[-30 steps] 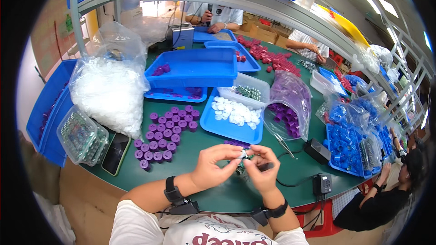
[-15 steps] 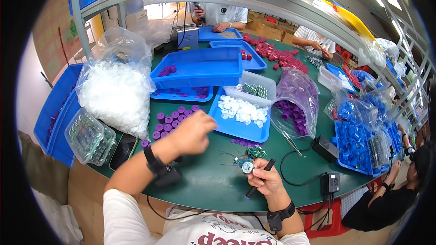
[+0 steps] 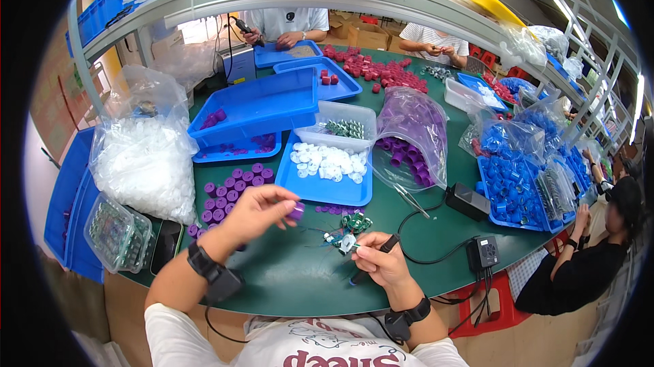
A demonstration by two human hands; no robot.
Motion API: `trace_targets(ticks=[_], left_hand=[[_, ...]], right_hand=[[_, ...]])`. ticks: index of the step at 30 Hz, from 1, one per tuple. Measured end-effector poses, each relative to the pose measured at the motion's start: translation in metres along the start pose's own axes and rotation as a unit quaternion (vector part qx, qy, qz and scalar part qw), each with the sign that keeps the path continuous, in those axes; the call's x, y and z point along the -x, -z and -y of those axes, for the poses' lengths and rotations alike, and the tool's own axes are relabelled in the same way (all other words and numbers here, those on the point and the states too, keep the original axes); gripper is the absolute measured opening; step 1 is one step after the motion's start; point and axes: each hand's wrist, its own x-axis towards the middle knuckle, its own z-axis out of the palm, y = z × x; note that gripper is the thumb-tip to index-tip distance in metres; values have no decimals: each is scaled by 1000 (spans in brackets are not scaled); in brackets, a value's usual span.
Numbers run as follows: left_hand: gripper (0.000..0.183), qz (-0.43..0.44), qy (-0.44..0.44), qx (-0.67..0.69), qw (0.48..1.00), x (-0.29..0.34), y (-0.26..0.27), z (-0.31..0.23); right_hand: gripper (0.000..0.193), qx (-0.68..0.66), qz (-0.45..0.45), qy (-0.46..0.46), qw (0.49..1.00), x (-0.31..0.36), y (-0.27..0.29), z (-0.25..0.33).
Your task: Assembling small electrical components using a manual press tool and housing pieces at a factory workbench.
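Observation:
My left hand (image 3: 262,212) pinches a small purple cap (image 3: 296,210) between thumb and fingers, above the green table. To its left stand rows of similar purple caps (image 3: 231,193). My right hand (image 3: 383,260) has a black pen-shaped tool (image 3: 390,243) across its fingers, blue at the lower end. The same fingertips pinch a small white round part (image 3: 347,244) with a green edge. Just beyond it lie green circuit boards (image 3: 355,221) with thin wires; whether the part is wired to them, I cannot tell.
A blue tray (image 3: 340,195) carries white round pieces. Beyond lie a purple bag (image 3: 419,129) of purple cups and tweezers (image 3: 412,201). A big bag of white pieces (image 3: 143,163) stands left, a blue bin (image 3: 511,220) right. A black adapter (image 3: 467,202) trails cables. Co-workers sit around.
My left hand has turned, and a purple cap now shows in its fingertips. The white part in my right hand has tilted, showing its green edge. The whole view has shifted.

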Motion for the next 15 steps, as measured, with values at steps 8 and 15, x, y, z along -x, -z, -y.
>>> trace_targets(ticks=[8,15], left_hand=[[35,63,-53,130,988,28,-56,6],[37,27,-178,-27,983,32,-66,12]], right_hand=[[11,191,-59,32,979,-2,-24,1],[13,242,-62,70,966,3,-31,3]])
